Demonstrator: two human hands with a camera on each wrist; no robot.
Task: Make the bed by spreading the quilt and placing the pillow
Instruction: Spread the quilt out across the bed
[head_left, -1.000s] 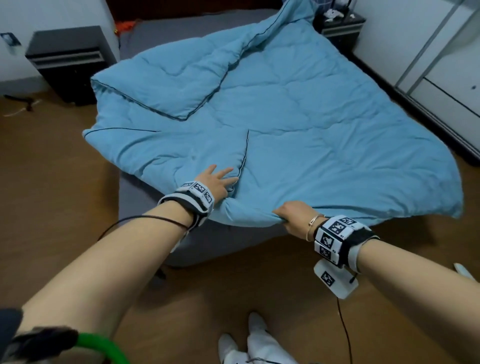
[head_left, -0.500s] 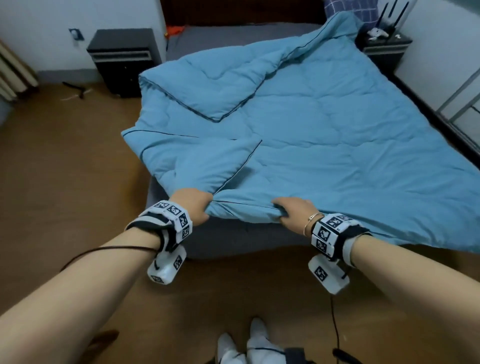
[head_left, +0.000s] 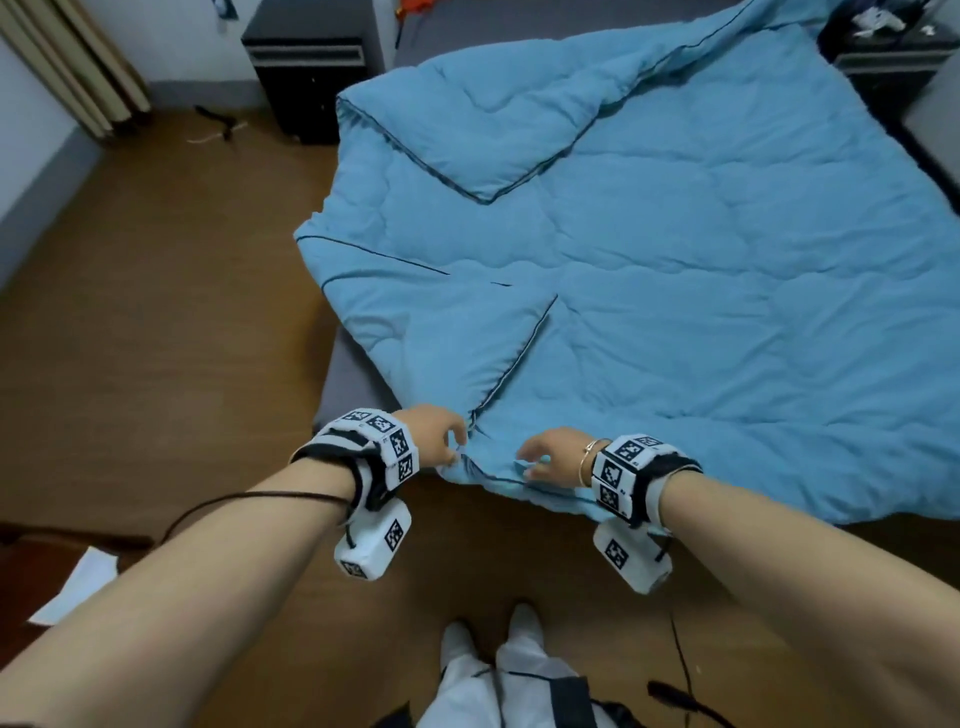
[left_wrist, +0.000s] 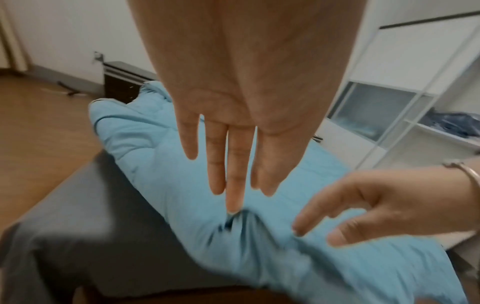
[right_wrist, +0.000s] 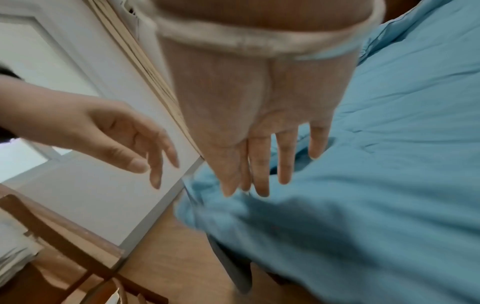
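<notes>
A light blue quilt (head_left: 649, 291) with dark piping covers most of the grey bed (head_left: 348, 395). Its far left corner (head_left: 493, 130) is folded back over itself, and a near left flap (head_left: 441, 338) is folded over too. My left hand (head_left: 441, 436) and right hand (head_left: 540, 460) hover side by side at the quilt's near edge. In the left wrist view my left hand (left_wrist: 231, 185) has straight fingers, the middle fingertip just at the quilt (left_wrist: 182, 164). My right hand (right_wrist: 259, 174) is open with straight fingers just above the quilt (right_wrist: 389, 144), holding nothing. No pillow is in view.
Black nightstands stand at the bed's far left (head_left: 311, 67) and far right (head_left: 893, 57). Wooden floor (head_left: 156, 312) surrounds the bed, with a sheet of paper (head_left: 78, 582) and a cable (head_left: 680, 675) near my feet. A wooden chair (right_wrist: 64, 257) is behind, a white shelf (left_wrist: 415, 102) to the right.
Both hands gripped the quilt's near edge half a second ago; now they have let go and their fingers are straight. The edge has been drawn towards the foot of the bed.
</notes>
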